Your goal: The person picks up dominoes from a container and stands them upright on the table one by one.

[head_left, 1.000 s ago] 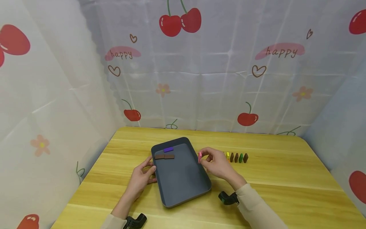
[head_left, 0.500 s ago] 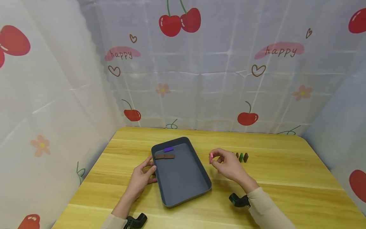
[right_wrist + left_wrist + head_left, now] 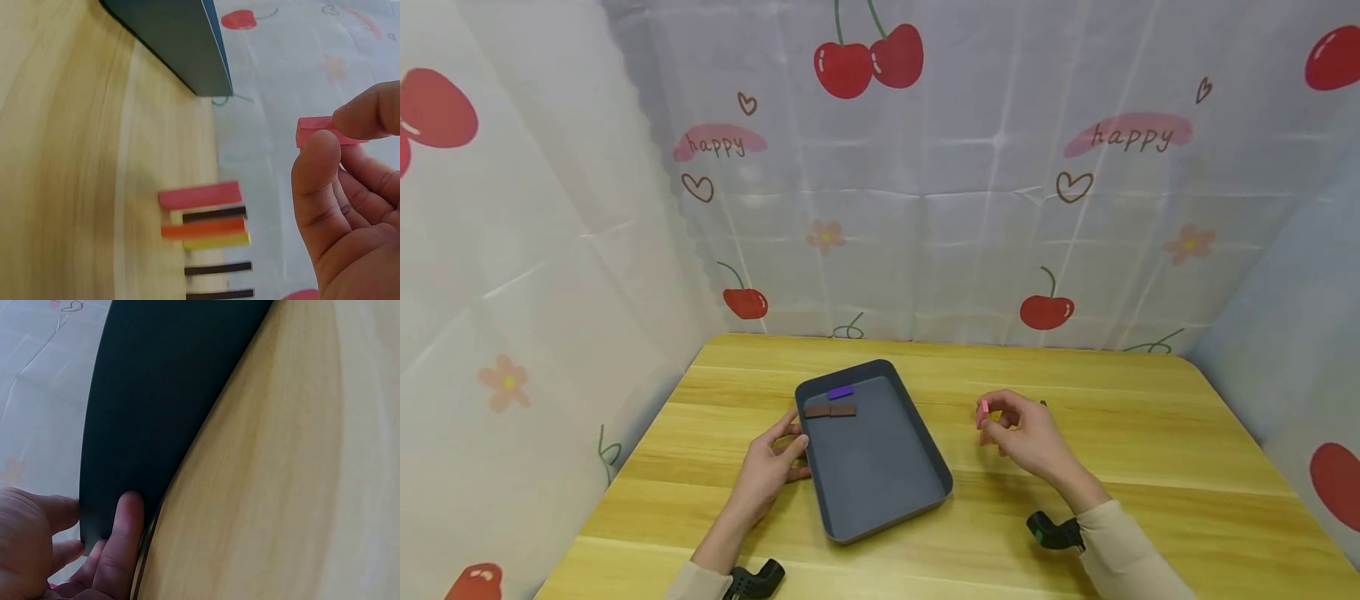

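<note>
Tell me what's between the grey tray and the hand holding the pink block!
In the head view, just bare wooden table shows between the grey tray and the right hand pinching the pink block.

Three blocks (image 3: 842, 411) lie in the tray (image 3: 880, 467), left of the standing blocks (image 3: 203, 227).

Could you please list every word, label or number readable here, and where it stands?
"happy": left pink streak on the backdrop
"happy": right pink streak on the backdrop
Right wrist view: a faint streak, too blurred to read
Dark tray, held pink block: no readable text
</note>
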Demonstrator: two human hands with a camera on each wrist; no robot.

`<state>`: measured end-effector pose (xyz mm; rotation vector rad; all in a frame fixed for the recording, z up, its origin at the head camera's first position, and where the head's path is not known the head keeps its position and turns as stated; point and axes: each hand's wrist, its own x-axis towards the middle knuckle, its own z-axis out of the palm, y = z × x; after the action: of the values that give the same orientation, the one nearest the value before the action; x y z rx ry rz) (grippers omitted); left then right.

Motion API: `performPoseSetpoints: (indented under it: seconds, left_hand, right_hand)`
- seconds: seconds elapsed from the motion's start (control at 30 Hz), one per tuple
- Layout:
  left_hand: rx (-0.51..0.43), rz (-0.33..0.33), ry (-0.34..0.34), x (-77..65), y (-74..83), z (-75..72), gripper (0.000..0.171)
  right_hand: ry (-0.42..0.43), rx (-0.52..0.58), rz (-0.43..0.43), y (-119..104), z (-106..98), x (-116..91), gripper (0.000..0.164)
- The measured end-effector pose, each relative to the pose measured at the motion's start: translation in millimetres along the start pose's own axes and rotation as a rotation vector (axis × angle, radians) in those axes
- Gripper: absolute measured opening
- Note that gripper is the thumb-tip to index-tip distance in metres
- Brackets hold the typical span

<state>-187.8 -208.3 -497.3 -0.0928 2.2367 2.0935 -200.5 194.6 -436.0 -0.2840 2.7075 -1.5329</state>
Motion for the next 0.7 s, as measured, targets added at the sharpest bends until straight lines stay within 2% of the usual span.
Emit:
performPoseSetpoints:
  seconds: [0.23,0.53,0.7]
  left_hand:
    - [0.008,0.002,0.010,-0.4,-1.8,0.7,0.059]
    - [0.010,0.023,0.012,-1.4,-4.9,1.3,0.059]
    - [0.005,0.009,0.015,0.5,-4.6,0.7,0.059]
  right_hand:
    - [0.046,-0.049,0.019,8,-12,-4,0.028]
    - [0.092,-0.085,0.048,25,-21,-11,0.025]
    - [0.094,-0.085,0.064,30,-24,-11,0.029]
